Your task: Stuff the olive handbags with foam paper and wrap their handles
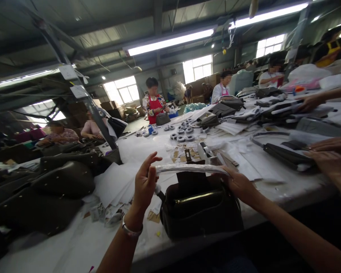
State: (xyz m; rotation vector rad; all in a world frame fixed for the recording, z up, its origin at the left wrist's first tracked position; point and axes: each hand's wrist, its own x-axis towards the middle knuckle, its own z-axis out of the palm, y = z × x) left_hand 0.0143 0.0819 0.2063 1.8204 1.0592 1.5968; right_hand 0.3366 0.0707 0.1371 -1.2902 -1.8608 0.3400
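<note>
Left hand (144, 184): grip pinching wrapped handle (190, 168)
Right hand (240, 186): grip pinching handle's other end
Bag (201, 212): dark, on tabletop (275, 185)

Long fluorescent tubes (170, 40) overhead are glaring white, and daylight is blowing out the windows (198, 68) on the far wall. The pale counter (142, 146) is bouncing that light, while the dark bags (59, 182) at left are sinking into shadow. The left hand (144, 184) and right hand (240, 185) are showing sharp, the wrapped handle (191, 168) they grip glinting; edges are bowing and blurring.
</note>
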